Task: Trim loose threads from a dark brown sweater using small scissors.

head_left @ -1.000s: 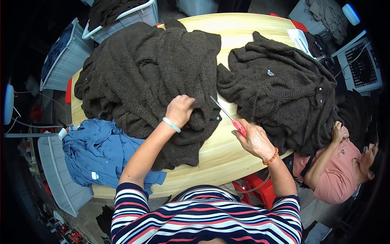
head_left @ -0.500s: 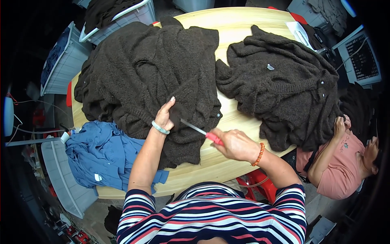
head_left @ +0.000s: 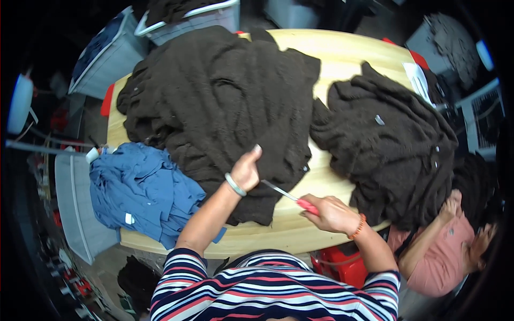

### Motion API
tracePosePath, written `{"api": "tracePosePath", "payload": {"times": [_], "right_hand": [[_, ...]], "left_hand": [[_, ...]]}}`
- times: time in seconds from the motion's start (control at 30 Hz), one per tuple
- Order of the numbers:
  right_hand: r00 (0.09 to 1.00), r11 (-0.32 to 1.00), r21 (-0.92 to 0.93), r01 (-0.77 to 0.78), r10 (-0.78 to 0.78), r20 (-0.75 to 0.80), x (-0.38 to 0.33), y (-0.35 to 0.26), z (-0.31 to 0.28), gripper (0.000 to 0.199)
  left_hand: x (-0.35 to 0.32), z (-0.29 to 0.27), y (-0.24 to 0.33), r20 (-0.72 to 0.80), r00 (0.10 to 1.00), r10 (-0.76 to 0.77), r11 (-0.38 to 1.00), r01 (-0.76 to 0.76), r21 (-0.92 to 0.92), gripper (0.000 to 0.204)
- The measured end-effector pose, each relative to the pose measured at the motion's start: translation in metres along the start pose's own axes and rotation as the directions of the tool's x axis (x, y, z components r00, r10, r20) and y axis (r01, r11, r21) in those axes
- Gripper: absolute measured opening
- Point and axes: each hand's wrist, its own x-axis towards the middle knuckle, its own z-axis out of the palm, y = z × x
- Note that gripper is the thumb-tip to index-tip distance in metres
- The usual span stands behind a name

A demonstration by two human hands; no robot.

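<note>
A large heap of dark brown knit garments covers the left and middle of the table. My left hand, with a pale bangle at the wrist, is at the heap's near side. Its thumb points up and away; the other fingers are hidden against the dark knit. Closed around the red handle of a thin metal-shafted tool is my right hand, with an orange bead bracelet at its wrist. The shaft points left, its tip close to my left palm; the tip's shape is too small to make out.
A second dark knit pile lies on the right of the wooden table, beside a person in pink. Blue garments hang over the near left edge. Grey bins and a red stool stand around.
The view has shifted, so the table sits lower and farther right. My right hand still holds the red-handled tool, its tip remaining close to my left hand.
</note>
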Motion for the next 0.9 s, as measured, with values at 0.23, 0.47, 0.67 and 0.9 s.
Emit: {"api": "tracePosePath", "payload": {"times": [0.23,0.47,0.67,0.9], "right_hand": [[0.976,0.983,0.12,-0.141,0.158,-0.146,-0.019,0.011,-0.024,0.029],[0.967,0.997,0.027,-0.073,0.078,-0.243,-0.008,0.0,-0.016,0.024],[0.971,0.999,0.017,-0.028,0.032,-0.238,-0.004,-0.017,-0.018,0.024],[0.94,0.999,0.041,-0.021,0.034,-0.341,-0.016,0.003,-0.024,0.024]], "left_hand": [[-0.103,-0.045,-0.052,0.315,0.949,-0.027,0.513,-0.257,0.819,0.021],[-0.034,-0.077,0.181,-0.608,0.355,0.71,0.704,-0.363,0.61,0.041],[-0.007,-0.124,0.227,-0.392,0.269,0.88,0.471,-0.373,0.8,0.035],[-0.019,0.044,0.187,0.301,0.145,0.942,-0.223,-0.398,0.89,0.02]]}}
